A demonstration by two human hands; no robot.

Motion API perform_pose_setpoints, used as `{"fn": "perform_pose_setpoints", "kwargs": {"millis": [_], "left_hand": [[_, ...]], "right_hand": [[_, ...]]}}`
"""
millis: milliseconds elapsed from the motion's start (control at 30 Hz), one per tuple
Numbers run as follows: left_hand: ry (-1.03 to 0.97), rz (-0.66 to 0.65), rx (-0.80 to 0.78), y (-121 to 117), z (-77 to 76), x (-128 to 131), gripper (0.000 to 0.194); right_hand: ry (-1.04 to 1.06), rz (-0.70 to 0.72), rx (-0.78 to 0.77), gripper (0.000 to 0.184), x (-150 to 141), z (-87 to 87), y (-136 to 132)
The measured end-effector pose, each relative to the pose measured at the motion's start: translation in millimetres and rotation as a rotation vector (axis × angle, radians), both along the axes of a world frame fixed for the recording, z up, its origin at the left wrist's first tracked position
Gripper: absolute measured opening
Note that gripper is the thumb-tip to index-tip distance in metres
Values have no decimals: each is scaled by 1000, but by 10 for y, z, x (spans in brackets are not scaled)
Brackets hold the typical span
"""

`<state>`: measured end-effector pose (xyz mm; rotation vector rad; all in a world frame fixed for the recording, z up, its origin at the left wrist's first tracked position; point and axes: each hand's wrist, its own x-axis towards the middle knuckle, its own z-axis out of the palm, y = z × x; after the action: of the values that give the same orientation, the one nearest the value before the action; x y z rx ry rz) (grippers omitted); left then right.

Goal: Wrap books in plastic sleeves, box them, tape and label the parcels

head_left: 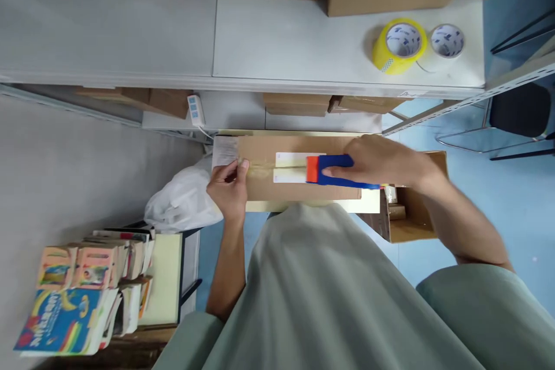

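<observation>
A long, flat brown cardboard box lies across a pale board in front of me, with a seam running along its middle. Clear tape covers the left part of that seam. My left hand is at the box's left end, thumb and fingers closed on the tape's end. My right hand grips a blue tape dispenser with an orange front, resting on the box right of its centre. White labels lie on either side of the seam, partly under the dispenser.
Two tape rolls, one yellow and one white, stand on the grey shelf ahead, with cartons behind. An open carton is at right. To the left are a white plastic bag and stacked books.
</observation>
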<state>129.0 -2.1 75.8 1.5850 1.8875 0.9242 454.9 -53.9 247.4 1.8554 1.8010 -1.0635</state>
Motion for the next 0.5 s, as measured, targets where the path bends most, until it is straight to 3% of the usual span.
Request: {"fn": "perform_pose_setpoints", "kwargs": {"millis": [133,200,300,433,500], "left_hand": [[75,-15,-14,9,0,6,23],[74,-22,4,7,-12,8,25],[83,-4,24,8,-38,7,28],[83,9,24,27,-61,-5,32],[96,23,14,37,-64,-5,31]], "right_hand": [[23,-124,-153,80,956,271,-441],[29,-133,-190,81,1289,341,-616],[8,-114,-191,79,1502,291,-743],[-4,-96,-191,82,1546,57,-738],[-11,-165,-74,79,1621,-62,-734]]}}
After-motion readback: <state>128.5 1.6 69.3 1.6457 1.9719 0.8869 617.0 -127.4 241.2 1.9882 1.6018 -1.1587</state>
